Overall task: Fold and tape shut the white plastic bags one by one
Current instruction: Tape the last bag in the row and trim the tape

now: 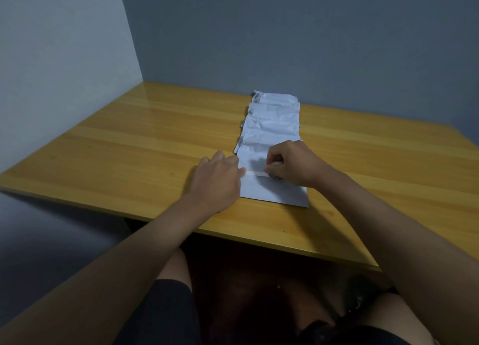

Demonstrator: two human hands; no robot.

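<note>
- Fingers of the right hand (293,163) are curling inward, with thumb and forefinger pinching one end of a pale tape strip (255,173) on the nearest white bag (274,191).
- Something small and dark is showing under this hand; I cannot tell what it is.
- The left hand (217,178) is lying with fingers nearly straight and close together, its fingertips (239,172) pressing the left edge of the nearest white bag, at the other end of the tape strip.
- The tape strip is stretching across this bag, between the two hands.
- The nearest white bag is lying flat on the wooden table (129,150), close to the table's front edge.
- A row of crumpled white bags (272,121) is overlapping behind the nearest white bag, running away toward the grey wall (285,33).
- The far end of the row is almost touching the wall.
</note>
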